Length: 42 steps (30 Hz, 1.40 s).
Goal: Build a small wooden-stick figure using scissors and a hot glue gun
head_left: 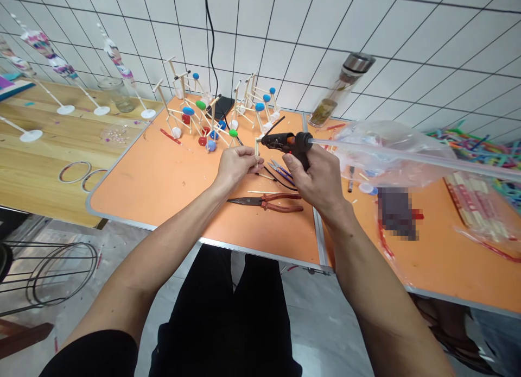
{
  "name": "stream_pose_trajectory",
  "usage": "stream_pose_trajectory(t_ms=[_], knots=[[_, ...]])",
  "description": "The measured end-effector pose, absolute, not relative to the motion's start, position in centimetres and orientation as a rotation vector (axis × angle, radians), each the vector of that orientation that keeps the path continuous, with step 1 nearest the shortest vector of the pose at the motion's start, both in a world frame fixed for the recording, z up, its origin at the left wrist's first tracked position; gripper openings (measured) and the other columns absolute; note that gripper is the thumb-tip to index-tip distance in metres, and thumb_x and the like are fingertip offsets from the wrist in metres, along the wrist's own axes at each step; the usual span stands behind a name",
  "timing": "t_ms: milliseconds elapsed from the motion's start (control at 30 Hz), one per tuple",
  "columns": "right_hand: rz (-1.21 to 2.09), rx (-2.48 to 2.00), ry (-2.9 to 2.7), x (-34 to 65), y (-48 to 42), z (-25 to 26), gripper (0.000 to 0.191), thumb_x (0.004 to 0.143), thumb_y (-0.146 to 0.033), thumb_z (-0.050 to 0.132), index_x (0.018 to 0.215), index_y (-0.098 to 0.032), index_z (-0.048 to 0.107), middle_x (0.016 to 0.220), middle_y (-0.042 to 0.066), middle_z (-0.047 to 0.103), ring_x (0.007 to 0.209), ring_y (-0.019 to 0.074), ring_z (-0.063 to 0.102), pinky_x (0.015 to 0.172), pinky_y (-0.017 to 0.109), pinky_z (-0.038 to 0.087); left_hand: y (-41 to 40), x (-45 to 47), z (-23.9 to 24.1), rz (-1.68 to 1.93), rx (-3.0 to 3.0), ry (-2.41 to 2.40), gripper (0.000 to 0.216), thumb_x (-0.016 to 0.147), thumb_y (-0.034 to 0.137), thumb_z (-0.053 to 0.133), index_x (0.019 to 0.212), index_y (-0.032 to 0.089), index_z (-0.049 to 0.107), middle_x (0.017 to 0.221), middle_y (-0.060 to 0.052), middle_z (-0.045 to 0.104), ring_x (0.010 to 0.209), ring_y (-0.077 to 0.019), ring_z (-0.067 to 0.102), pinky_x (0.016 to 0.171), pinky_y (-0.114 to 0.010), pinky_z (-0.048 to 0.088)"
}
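Note:
My left hand (237,166) pinches a short pale wooden stick (256,148) upright above the orange table (163,187). Closed around the handle of a black hot glue gun (287,143) is my right hand (319,176). The gun's nozzle touches or nearly touches the stick's top; I cannot tell which. From its back a long clear glue stick (407,158) runs off to the right. Below my hands lie long-nose pliers (264,202) with red-brown handles. Scissors (281,171) with purple-blue handles rest beside the gun, partly hidden.
Several stick figures with coloured balls (188,112) stand at the back. A glass tumbler (341,89) leans by the tiled wall. Right of me lie a clear plastic bag (391,149) and packs of sticks (476,203). A wooden table (49,170) adjoins on the left, with wrapped figures on white bases (101,111).

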State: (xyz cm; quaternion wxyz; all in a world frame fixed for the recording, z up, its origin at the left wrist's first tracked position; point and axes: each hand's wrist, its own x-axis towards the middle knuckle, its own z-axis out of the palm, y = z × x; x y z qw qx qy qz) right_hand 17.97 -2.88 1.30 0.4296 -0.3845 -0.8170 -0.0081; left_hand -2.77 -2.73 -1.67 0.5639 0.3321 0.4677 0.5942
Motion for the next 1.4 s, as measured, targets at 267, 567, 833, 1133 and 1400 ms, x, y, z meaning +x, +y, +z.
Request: stream_pose_trajectory(t_ms=[267,567,833,1133,1400], knots=[[-0.004,-0.964,-2.029,18.11,-2.87,1.26,0.060,0.114,-0.069,0.050,0.128,-0.021,0.083,0.100,0.012,0.085,0.089,0.0304,0.078,0.076,0.041,0.057,-2.70,-2.80,-1.68,1.400,0.826,1.110,0.015,0.080,0.005,0.084,0.073,0.014,0.073,0.074,-0.004,0.079,0.073,-0.0175,0.082,0.079,-0.028,0.067],[-0.031,-0.944,-2.016,18.18,-2.76,1.14,0.060,0.115,-0.069,0.050,0.126,-0.021,0.084,0.100,0.012,0.085,0.087,0.0300,0.078,0.075,0.041,0.056,-2.79,-2.69,-1.73,1.401,0.820,1.095,0.019,0.078,0.005,0.089,0.072,0.014,0.073,0.072,-0.004,0.078,0.073,-0.0193,0.083,0.080,-0.031,0.068],[-0.072,-0.948,-2.021,18.20,-2.71,1.09,0.059,0.116,-0.067,0.050,0.127,-0.020,0.083,0.098,0.011,0.084,0.084,0.0293,0.077,0.073,0.039,0.053,-2.72,-2.79,-1.88,1.400,0.847,1.077,0.015,0.077,0.007,0.088,0.074,0.013,0.074,0.075,-0.006,0.080,0.077,-0.0199,0.084,0.077,-0.027,0.067],[-0.059,-0.975,-2.006,18.33,-2.64,1.12,0.060,0.115,-0.071,0.049,0.122,-0.021,0.082,0.093,0.010,0.082,0.082,0.0290,0.076,0.070,0.039,0.051,-2.68,-2.71,-1.94,1.397,0.865,1.092,0.013,0.080,0.006,0.084,0.075,0.013,0.074,0.073,-0.005,0.080,0.071,-0.0171,0.081,0.075,-0.026,0.066],[-0.009,-0.993,-1.904,18.58,-2.00,0.86,0.061,0.112,-0.077,0.049,0.108,-0.023,0.076,0.082,0.007,0.074,0.070,0.0256,0.066,0.066,0.040,0.049,-2.77,-2.79,-1.71,1.390,0.876,1.098,0.010,0.080,0.005,0.083,0.077,0.012,0.076,0.072,-0.005,0.080,0.068,-0.0163,0.080,0.073,-0.026,0.067]])
